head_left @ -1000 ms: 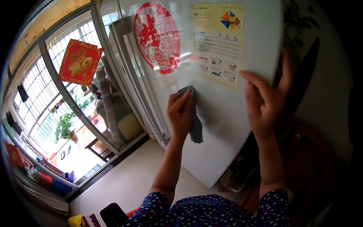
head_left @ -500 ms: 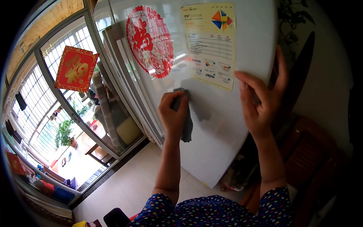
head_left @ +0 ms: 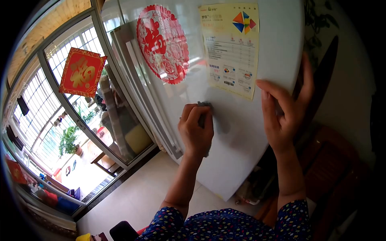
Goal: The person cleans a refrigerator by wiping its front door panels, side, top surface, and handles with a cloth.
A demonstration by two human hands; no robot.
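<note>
My left hand (head_left: 194, 129) is closed on a grey cloth (head_left: 204, 105), held against the glossy white refrigerator door (head_left: 233, 172). Part of the cloth is hidden behind the hand, and its lower end shows below the fingers. On the door's right edge rests my right hand (head_left: 284, 108), its fingers spread. Two of its fingertips touch the front beside a yellow paper label (head_left: 232, 52), while the other fingers reach along the edge, partly in shadow. A red paper-cut sticker (head_left: 163, 44) is on the door's upper left.
Left of the refrigerator stands a glass sliding door (head_left: 86, 104) with a red diamond-shaped decoration (head_left: 83, 73). Pale floor tiles (head_left: 140, 193) lie below. A dark reddish chair (head_left: 333, 160) stands in shadow at the right, with leaves (head_left: 317, 24) hanging above.
My left hand has slid with the cloth to the right and slightly down on the door. The right hand stays at the door's edge. The view has shifted slightly.
</note>
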